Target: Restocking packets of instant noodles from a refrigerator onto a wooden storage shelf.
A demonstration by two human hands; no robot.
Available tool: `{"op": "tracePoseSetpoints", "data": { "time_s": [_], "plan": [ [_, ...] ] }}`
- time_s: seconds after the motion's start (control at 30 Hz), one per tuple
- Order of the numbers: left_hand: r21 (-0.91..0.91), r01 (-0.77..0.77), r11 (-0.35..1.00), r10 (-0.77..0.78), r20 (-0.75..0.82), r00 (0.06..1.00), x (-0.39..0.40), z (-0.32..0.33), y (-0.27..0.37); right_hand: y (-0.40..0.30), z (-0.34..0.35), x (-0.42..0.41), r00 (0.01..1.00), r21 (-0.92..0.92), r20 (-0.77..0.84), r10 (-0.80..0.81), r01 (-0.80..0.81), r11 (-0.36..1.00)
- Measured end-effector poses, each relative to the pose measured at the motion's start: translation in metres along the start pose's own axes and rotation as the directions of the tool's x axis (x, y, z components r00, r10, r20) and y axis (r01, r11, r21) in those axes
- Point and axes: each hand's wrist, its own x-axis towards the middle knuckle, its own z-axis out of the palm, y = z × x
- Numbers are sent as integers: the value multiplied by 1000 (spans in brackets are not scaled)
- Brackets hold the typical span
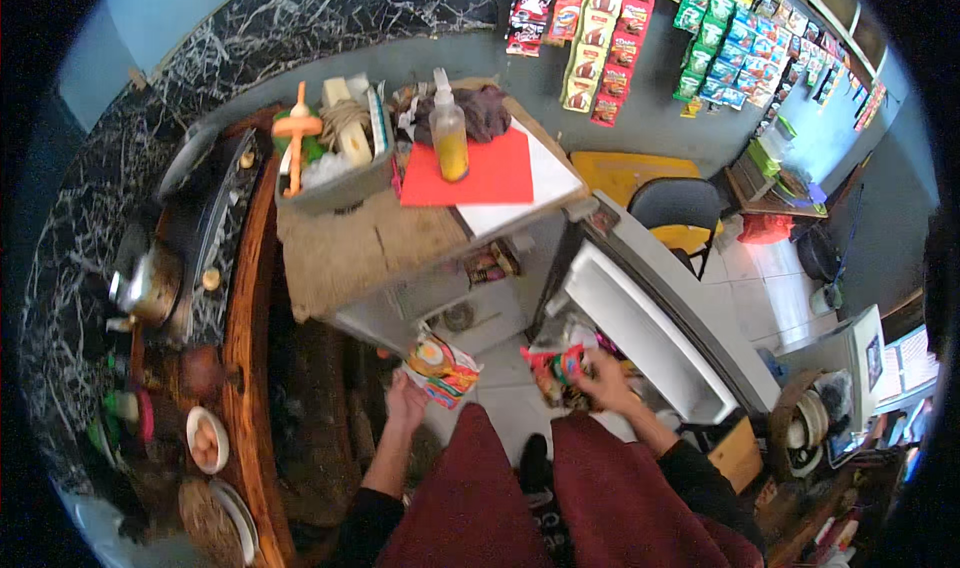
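Note:
My left hand (408, 401) grips a colourful food packet (442, 369), likely instant noodles, by its lower left corner. In my right hand (604, 382) is a red and green packet (559, 369), a little blurred. Both packets are held apart above my knees. Just beyond them a small refrigerator (409, 298) stands with its door (660, 305) swung out to the right. Inside it, a few packaged items (491, 262) show dimly. Behind my right hand, the lower door shelf holds plastic-wrapped things that I cannot make out.
On the refrigerator's cardboard-covered top (360, 241) stand a spray bottle (450, 136), a red folder (495, 170) and a filled grey bin (337, 181). To the left runs a wooden counter edge (251, 358), with a bowl of eggs (206, 440). A black chair (675, 204) stands behind the door.

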Motion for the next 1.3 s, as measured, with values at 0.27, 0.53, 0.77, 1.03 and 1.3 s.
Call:
{"op": "tracePoseSetpoints", "data": {
  "time_s": [0.27, 0.53, 0.77, 1.03, 1.3],
  "plan": [
    [-82, -75, 994, 65, -118, 991, -73, 65, 9, -8, -205, -73, 920, 405, -283, 271, -142, 903],
    [-450, 174, 876, -147, 96, 985, -124, 84, 26, -21, -160, -106, 866, 727, -315, 388, -43, 686],
    [-194, 68, 979, -50, 99, 994, -125, 110, 65, -76, -54, -103, 931, 260, -355, 90, 6, 966],
    [-184, 53, 981, 33, 435, 900, -124, 108, 104, -158, 56, -57, 820, 812, -362, 444, 43, 582],
    [273, -120, 955, -1, 408, 913, -139, 162, 112, -154, 9, -26, 904, 968, 252, 344, -229, -108]
  ]
}}
